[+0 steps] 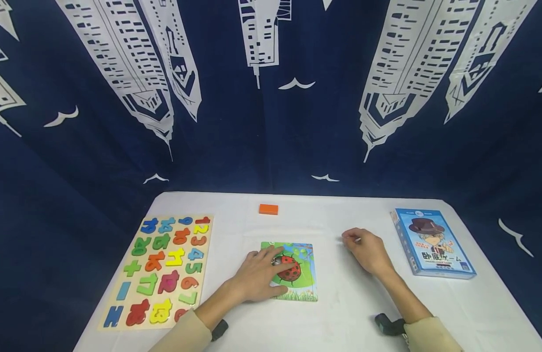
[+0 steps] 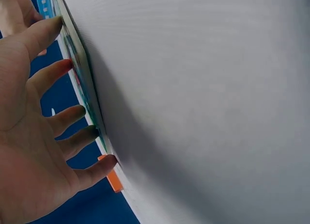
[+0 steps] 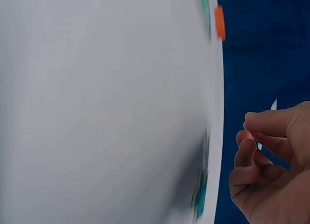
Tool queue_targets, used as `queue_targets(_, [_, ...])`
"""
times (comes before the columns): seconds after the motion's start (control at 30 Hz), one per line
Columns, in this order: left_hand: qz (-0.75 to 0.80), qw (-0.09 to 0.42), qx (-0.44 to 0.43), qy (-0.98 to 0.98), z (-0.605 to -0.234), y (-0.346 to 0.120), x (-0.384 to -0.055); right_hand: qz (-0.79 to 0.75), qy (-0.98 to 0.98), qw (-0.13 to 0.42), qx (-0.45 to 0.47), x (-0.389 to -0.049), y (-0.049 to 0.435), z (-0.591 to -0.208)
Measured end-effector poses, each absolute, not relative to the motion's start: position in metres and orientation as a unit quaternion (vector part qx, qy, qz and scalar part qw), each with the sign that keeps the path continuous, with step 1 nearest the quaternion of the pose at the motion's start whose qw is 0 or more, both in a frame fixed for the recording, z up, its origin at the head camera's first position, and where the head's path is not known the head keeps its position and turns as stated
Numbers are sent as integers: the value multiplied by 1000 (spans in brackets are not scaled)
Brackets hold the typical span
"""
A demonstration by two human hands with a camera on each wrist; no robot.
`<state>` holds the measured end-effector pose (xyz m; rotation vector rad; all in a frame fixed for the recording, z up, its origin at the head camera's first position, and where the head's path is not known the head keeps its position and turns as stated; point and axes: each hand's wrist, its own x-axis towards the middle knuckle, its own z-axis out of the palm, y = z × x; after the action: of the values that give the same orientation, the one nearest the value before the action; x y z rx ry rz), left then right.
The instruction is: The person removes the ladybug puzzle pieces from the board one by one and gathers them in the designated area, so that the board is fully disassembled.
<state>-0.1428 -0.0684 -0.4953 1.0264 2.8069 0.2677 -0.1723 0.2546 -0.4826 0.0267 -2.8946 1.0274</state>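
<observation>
A square ladybug picture puzzle (image 1: pixel 304 288) lies flat on the white table. My left hand (image 1: pixel 258 276) rests across its left half, with the fingers spread and the thumb at the near edge. In the left wrist view the fingertips (image 2: pixel 77 111) meet the puzzle's face, and the puzzle's edge (image 2: pixel 89 83) shows beyond them. To the puzzle's right, my right hand (image 1: pixel 365 249) is held over the table. Its fingers hang loosely curled, with the thumb close to the index finger, and nothing shows between them in the right wrist view (image 3: pixel 271 161).
On the left lies a wooden number board (image 1: pixel 207 274) with raised coloured numerals. A small orange block (image 1: pixel 268 209) sits near the far edge. A blue game box (image 1: pixel 434 244) with a cartoon figure stands at the right. Dark blue cloth (image 1: pixel 266 146) hangs behind the table.
</observation>
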Motion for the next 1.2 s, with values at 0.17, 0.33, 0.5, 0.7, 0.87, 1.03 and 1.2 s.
queue_targets(0.17, [108, 66, 339, 932, -496, -75, -146, 375, -926, -6, 36, -174, 213, -482])
queue_targets(0.33, [124, 84, 349, 925, -493, -80, -152, 401, -913, -40, 56, -172, 179, -484])
queue_targets(0.5, [115, 103, 356, 922, -492, -83, -152, 356, -929, -50, 84, -170, 157, -491])
queue_targets(0.7, [92, 108, 352, 925, -493, -87, -148, 297, -948, -47, 100, -168, 146, -496])
queue_targets(0.87, [89, 112, 348, 926, -492, -87, -147, 291, -950, -44, 106, -164, 145, -496])
queue_targets(1.03, [81, 120, 346, 927, -493, -86, -145, 298, -948, -38, 104, -161, 144, -497])
queue_targets(1.2, [79, 123, 346, 927, -493, -85, -145, 308, -946, -40, 89, -163, 145, -498])
